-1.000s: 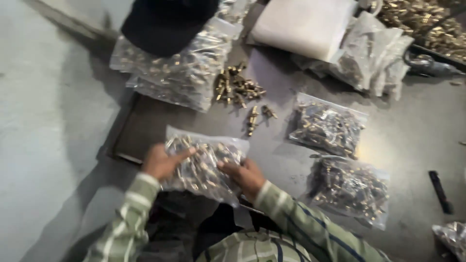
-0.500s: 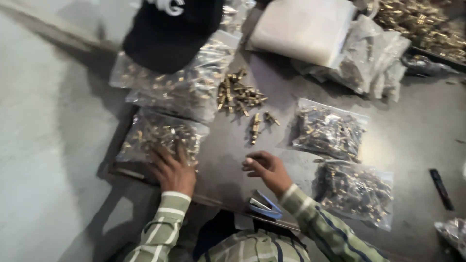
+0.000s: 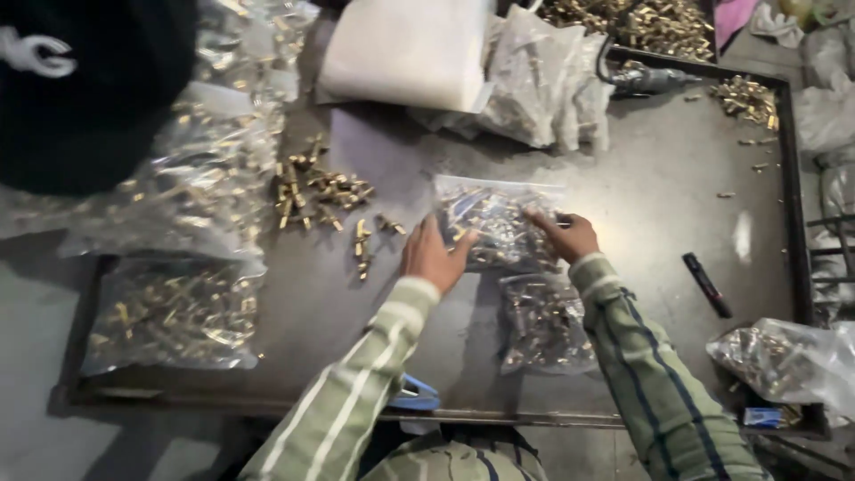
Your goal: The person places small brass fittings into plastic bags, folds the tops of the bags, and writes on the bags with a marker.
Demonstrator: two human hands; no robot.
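Note:
My left hand (image 3: 433, 256) and my right hand (image 3: 565, 235) grip the two sides of a clear plastic bag of small brass fittings (image 3: 495, 221) on the dark metal table (image 3: 659, 205). A second filled bag (image 3: 543, 322) lies just below it, under my right forearm. Loose brass fittings (image 3: 316, 191) sit in a small heap to the left of my left hand. Another filled bag (image 3: 174, 312) rests at the table's near left corner.
Several filled bags (image 3: 209, 169) pile at the far left under a black cap (image 3: 85, 89). A white folded sheet (image 3: 405, 53) and empty bags (image 3: 543, 85) lie at the back. A black marker (image 3: 707, 284) and one more bag (image 3: 784, 361) lie at the right.
My left hand let go of the bag set down at the near left corner. Both hands moved right and took hold of the bag in the middle of the table.

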